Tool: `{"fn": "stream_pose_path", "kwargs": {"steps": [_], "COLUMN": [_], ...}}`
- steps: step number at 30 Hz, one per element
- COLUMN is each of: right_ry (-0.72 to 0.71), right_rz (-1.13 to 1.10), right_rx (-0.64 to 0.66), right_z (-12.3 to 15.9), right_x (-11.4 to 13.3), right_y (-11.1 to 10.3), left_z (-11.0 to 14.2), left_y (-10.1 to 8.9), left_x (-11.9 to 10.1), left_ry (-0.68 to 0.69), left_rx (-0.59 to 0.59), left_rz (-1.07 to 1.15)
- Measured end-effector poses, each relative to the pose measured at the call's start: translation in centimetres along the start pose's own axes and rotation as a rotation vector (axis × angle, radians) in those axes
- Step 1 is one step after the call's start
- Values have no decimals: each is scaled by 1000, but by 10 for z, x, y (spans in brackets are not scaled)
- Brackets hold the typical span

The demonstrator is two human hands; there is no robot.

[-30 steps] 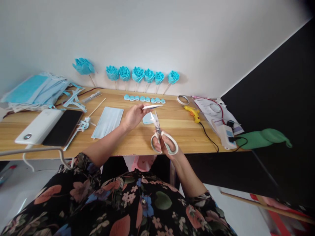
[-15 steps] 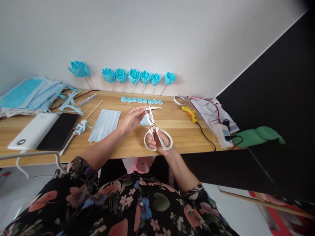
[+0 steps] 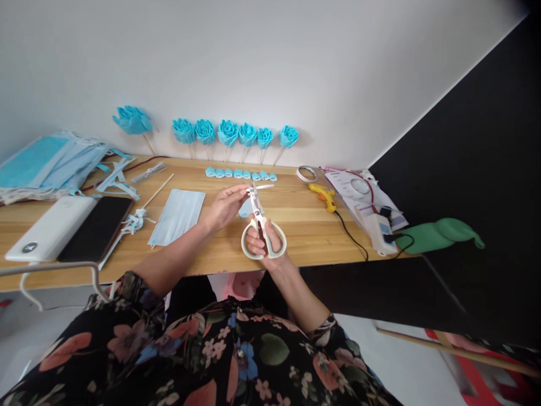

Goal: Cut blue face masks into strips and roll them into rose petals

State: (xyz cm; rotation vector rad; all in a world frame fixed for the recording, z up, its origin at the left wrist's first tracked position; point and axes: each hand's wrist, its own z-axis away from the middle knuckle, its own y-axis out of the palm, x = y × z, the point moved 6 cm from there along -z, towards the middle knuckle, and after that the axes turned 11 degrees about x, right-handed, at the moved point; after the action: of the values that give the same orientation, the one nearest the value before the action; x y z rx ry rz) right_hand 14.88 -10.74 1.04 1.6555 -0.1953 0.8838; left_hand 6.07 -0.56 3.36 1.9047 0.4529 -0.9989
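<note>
two hands meet at the frame's middle: the left hand (image 3: 228, 204) pinches a thin pale strip (image 3: 266, 186), probably to steady it, while the right hand (image 3: 269, 247) is curled through the handles of the white scissors (image 3: 257, 213), whose blades meet the strip close to the left fingertips. whether they bite cannot be told. upper middle, blue flowers (image 3: 228, 133) lean on the wall (image 3: 228, 62) at the table's (image 3: 300, 225) back, seemingly so their heads stay uncrushed.
</note>
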Motion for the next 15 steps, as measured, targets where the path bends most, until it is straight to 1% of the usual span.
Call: {"fn": "stream_pose_path", "kwargs": {"steps": [3, 6, 8, 10, 13, 15], "right_ry": [-4, -28, -37, -9, 33, 23], "right_rz": [19, 33, 47, 76, 156, 225], "right_rx": [3, 30, 51, 78, 113, 146], "right_z": [2, 2, 0, -2, 0, 7], "right_x": [3, 6, 4, -4, -16, -15], "right_y": [7, 9, 10, 13, 22, 30], "left_z": [0, -1, -1, -1, -1, 0], "left_y": [0, 1, 0, -3, -7, -9], "left_x": [0, -1, -1, 2, 7, 5], "left_ry": [10, 31, 46, 29, -15, 0], "left_rx": [-2, 28, 43, 60, 103, 116], "left_rz": [-2, -12, -36, -122, -344, -479]}}
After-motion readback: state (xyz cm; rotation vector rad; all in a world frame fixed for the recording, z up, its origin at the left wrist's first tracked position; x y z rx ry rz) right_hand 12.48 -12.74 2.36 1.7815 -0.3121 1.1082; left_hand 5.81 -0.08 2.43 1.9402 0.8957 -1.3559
